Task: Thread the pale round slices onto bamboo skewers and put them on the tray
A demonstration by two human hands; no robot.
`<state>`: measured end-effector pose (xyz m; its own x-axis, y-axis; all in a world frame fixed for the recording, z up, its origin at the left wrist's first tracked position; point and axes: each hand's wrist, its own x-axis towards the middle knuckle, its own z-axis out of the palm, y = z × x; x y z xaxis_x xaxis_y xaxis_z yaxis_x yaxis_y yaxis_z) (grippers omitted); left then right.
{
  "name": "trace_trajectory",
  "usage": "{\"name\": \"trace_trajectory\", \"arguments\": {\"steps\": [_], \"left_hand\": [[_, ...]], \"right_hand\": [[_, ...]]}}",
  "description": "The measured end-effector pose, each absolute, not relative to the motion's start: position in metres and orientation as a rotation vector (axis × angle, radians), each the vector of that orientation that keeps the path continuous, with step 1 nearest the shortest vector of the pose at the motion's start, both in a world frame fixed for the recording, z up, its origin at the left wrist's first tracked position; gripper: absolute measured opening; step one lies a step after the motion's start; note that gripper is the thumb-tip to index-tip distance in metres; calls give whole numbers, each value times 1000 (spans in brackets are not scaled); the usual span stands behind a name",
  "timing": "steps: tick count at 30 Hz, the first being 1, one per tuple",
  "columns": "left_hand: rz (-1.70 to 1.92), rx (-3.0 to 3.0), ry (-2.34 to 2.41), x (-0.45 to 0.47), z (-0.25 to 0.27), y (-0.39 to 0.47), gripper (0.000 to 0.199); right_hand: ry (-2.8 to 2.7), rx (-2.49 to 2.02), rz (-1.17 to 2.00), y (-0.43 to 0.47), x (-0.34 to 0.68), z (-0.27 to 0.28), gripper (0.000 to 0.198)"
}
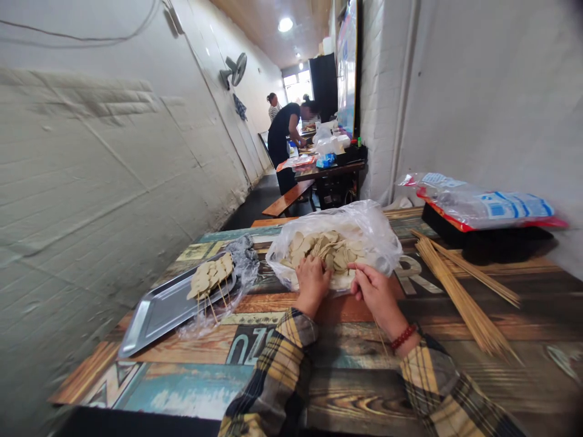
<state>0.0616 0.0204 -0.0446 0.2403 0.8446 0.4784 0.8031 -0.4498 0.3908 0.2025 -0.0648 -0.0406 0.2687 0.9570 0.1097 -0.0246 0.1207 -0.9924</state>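
Pale slices (334, 247), some perhaps in left hand (312, 283).

You've got open tabletop (182, 385) between your left sleeve (277, 370) and the near end of the metal tray (159, 321), so a hand can slide through there. Higher up you'd snag crumpled plastic (246, 258) and the sticks (212, 309) poking off the tray's side. There's also bare wood between your right hand (376, 297) and the skewer bundle (460, 291). Past that, a black container (501, 244) blocks the far right, and the bag (378, 237) walls off straight ahead.
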Motion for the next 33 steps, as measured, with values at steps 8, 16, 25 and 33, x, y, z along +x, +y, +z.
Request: {"name": "trace_trajectory", "arguments": {"steps": [8, 16, 25, 33], "left_hand": [[1263, 1851, 1208, 58, -35, 11, 12], [1150, 1067, 944, 22, -19, -6, 44], [1132, 875, 828, 13, -16, -13, 34], [1102, 922, 815, 12, -15, -17, 38]], "right_hand": [[-1027, -1149, 982, -69, 200, -34, 35], [-1115, -1178, 947, -80, 196, -26, 28], [-1297, -1197, 1113, -94, 183, -27, 43], [-1450, -1168, 1179, -100, 175, -29, 44]]}}
